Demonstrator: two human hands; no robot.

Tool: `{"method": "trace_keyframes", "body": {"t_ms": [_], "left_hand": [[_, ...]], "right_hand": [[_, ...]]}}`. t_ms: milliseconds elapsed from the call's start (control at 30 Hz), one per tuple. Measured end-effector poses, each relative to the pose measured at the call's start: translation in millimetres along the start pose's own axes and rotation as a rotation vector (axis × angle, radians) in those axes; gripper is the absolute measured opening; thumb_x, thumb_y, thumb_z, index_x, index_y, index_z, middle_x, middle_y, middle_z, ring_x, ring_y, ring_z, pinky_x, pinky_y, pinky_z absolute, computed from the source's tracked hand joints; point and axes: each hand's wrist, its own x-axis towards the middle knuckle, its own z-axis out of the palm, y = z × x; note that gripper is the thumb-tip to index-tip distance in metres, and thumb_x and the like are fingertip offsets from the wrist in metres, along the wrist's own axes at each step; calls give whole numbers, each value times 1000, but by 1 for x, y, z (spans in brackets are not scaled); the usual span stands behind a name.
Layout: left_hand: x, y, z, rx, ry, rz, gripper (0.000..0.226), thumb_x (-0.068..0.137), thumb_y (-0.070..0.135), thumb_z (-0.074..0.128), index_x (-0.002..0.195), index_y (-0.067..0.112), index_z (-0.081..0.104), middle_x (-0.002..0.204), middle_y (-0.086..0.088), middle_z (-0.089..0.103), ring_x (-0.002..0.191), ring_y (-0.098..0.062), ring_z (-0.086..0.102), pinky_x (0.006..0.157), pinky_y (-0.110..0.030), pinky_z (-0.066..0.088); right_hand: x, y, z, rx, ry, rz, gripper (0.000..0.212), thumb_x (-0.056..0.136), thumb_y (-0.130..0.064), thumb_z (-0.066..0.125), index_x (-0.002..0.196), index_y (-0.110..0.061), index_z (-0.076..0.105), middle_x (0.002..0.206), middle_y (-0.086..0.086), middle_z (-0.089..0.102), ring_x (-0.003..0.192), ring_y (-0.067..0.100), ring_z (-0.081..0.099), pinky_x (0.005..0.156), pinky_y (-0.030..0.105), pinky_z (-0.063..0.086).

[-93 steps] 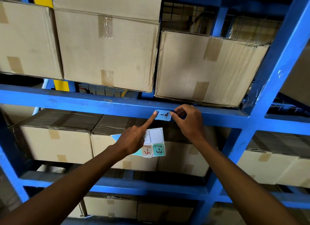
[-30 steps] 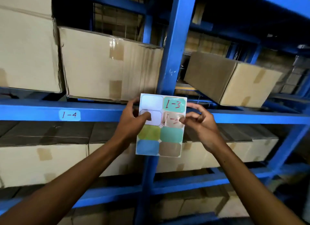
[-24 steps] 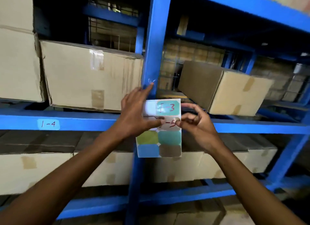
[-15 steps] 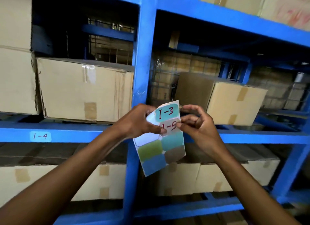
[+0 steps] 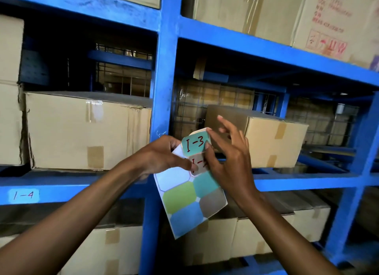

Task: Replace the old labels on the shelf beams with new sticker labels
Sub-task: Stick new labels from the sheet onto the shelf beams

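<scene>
Both our forearms reach up from the lower corners and meet at centre frame. Our left hand point(image 5: 162, 155) curls around the upper left of the sticker sheet point(image 5: 190, 201), thumb pressed on its face. Our right hand point(image 5: 227, 162) pinches the brownish sticker point(image 5: 198, 165) at the sheet's right edge, its other fingers spread loosely upward. The teal "I-3" sticker point(image 5: 195, 144) sits just above that pinch. The sheet hangs tilted before the blue upright post point(image 5: 164, 79). At lower left, a "1-4" label point(image 5: 23, 195) is stuck on the shelf beam point(image 5: 67, 190).
</scene>
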Motion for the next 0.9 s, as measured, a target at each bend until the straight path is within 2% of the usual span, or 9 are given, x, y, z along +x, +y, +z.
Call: {"method": "trace_keyframes", "body": {"t_ms": [67, 200, 300, 367, 533, 667, 767, 833, 900], "left_hand": [[5, 4, -1, 32, -12, 1, 14, 69, 11, 81, 81, 13, 75, 79, 1, 77, 67, -7, 69, 58, -14, 52], [22, 7, 2, 71, 25, 13, 12, 69, 9, 81, 79, 10, 75, 76, 1, 77, 66, -6, 68, 57, -12, 50], [40, 13, 4, 177, 88, 35, 12, 69, 3, 80, 79, 9, 75, 75, -1, 76, 65, -5, 62, 61, -16, 48], [59, 21, 4, 335, 154, 48, 20, 68, 5, 81, 87, 4, 74, 89, -15, 75, 74, -14, 58, 71, -32, 50], [111, 51, 4, 673, 318, 98, 25, 66, 18, 83, 86, 8, 73, 86, -14, 73, 75, -23, 62, 69, -35, 51], [147, 74, 4, 974, 480, 127, 37, 67, 26, 78, 96, 5, 67, 100, -19, 70, 92, -31, 64, 74, -41, 50], [165, 89, 3, 905, 435, 259, 64, 67, 18, 80, 123, 16, 51, 117, 0, 65, 111, -24, 57, 79, -28, 43], [174, 99, 4, 903, 368, 291, 86, 70, 19, 78, 140, 26, 29, 124, 1, 58, 114, -25, 52, 87, -31, 42], [185, 109, 4, 1007, 370, 248, 103, 75, 20, 74, 148, 34, 3, 101, -8, 61, 89, -25, 55, 72, -34, 45]], "right_hand": [[3, 1, 2, 37, 8, 22, 34, 85, -19, 59, 118, -12, 62, 138, 7, 48, 114, 20, 49, 90, 36, 49], [15, 16, 4, 145, 25, 74, 19, 81, -14, 66, 100, -11, 68, 123, 5, 56, 111, 19, 52, 89, 45, 50], [26, 30, 2, 335, -14, 126, 6, 82, -10, 66, 88, -10, 66, 110, 3, 59, 104, 13, 55, 87, 25, 50], [39, 41, -4, 476, -13, 150, 5, 80, -4, 65, 83, -8, 64, 100, 4, 62, 93, 5, 57, 76, 9, 47], [73, 79, -21, 499, 15, 119, 4, 76, -2, 67, 79, -3, 64, 98, 7, 63, 93, 13, 59, 77, 28, 53], [106, 111, -32, 474, 69, 17, 7, 76, -5, 68, 77, -8, 62, 86, -1, 64, 84, 7, 61, 73, 25, 54], [148, 136, -41, 590, 102, 36, 8, 76, -2, 68, 75, -9, 63, 67, -8, 61, 59, 2, 57, 51, 11, 46], [179, 154, -47, 628, 139, 46, 10, 76, 0, 67, 75, -9, 64, 61, -8, 57, 50, -2, 50, 46, 8, 39], [209, 173, -52, 628, 154, 69, 12, 76, 0, 66, 74, -12, 62, 61, -5, 57, 48, -2, 47, 47, 7, 38]]}}
